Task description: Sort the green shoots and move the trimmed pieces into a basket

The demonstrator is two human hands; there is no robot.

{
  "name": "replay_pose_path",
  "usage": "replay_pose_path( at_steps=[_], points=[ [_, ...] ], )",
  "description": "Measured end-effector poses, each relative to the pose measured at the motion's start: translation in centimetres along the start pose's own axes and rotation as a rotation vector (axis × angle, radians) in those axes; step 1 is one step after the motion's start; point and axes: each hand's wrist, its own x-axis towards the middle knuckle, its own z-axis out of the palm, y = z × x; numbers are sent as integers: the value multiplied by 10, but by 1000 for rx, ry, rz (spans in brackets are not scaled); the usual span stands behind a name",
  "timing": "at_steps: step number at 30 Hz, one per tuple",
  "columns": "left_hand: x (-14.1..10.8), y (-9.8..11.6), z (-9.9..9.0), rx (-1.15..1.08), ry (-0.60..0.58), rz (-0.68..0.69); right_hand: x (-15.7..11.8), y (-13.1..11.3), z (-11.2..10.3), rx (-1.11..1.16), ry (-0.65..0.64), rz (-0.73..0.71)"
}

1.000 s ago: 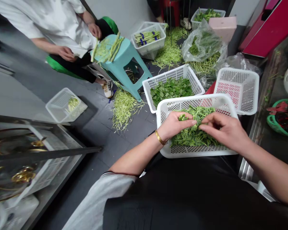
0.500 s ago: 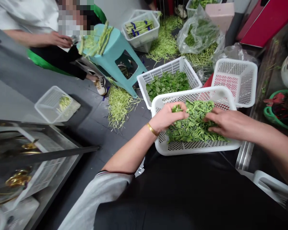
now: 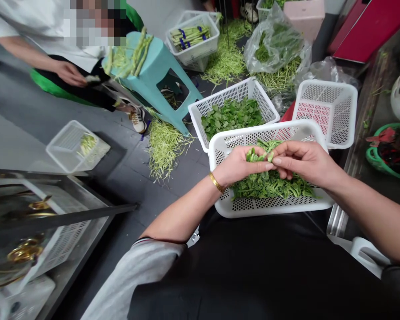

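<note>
Left hand (image 3: 240, 165) and right hand (image 3: 303, 161) pinched closed on one green sprig (image 3: 258, 155), centre right of frame, over the near white basket (image 3: 220, 153) of greens (half full). Best snapped close to the fingertips, sprig kept above the basket.

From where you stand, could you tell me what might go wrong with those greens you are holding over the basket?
1. The left hand and right hand pinch a small sprig between fingertips; bits could drop past the white basket onto the floor.
2. That basket seems to rest on the lap, so it might tip.
3. Green trimmings litter the floor and could be slippery.
</note>
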Motion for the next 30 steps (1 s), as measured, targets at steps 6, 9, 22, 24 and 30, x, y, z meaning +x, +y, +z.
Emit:
replay_pose_path(
  at_steps=[6,9,22,24,30],
  points=[
    [-5,3,-10,-71,49,-75,10,30,30,-991,-254,-96],
    [-5,0,-11,-126,24,-71,11,25,27,-1071,-328,-82],
    [2,0,0,20,-22,-88,1,1,6,29,-21,14],
    [0,-1,1,45,-13,-88,0,-3,8,-226,66,-85],
    [-4,8,2,279,0,264,-6,-7,21,91,35,-25]
  ],
)
